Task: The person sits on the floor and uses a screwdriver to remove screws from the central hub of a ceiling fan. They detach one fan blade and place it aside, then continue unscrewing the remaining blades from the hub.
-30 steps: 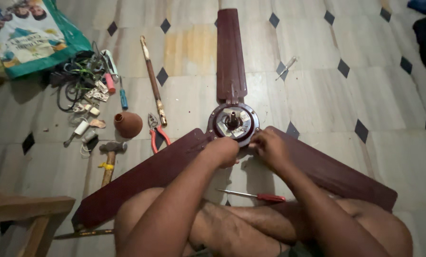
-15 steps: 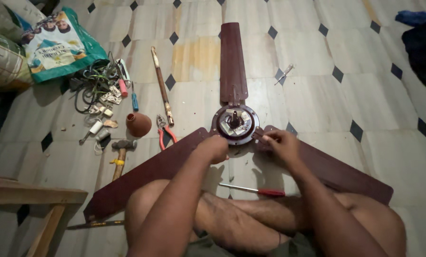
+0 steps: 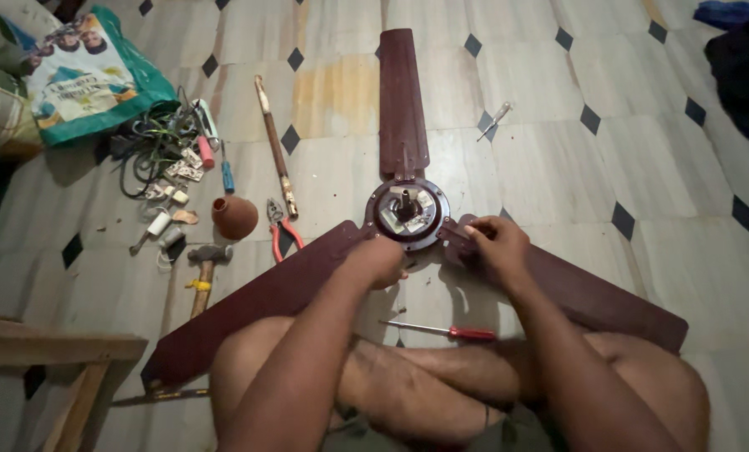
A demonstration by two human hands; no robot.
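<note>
At the bottom of the frame crossed legs were seen on the tiled floor (image 3: 558,159), with a red-handled screwdriver (image 3: 450,331) lying just in front of them. Just above it, at centre, the left hand (image 3: 380,261) was closed and pressed on the root of the left blade (image 3: 257,305), beside the hub (image 3: 407,213); whether anything was pinched in it could not be told. The right hand (image 3: 496,248) was curled on the root of the right blade (image 3: 592,293), fingertips pinched at the bracket where it meets the hub. The fan lay flat at mid-frame, its third blade (image 3: 403,100) pointing to the top. For the fastening to be worked well, the hub would best be steadied by the left hand while the bracket was kept squarely aligned by the right. Further left, pliers (image 3: 280,226), a hammer (image 3: 203,272) and a clay pot (image 3: 234,216) were laid out; wires (image 3: 152,146) and a bag (image 3: 85,79) lay at upper left.
</note>
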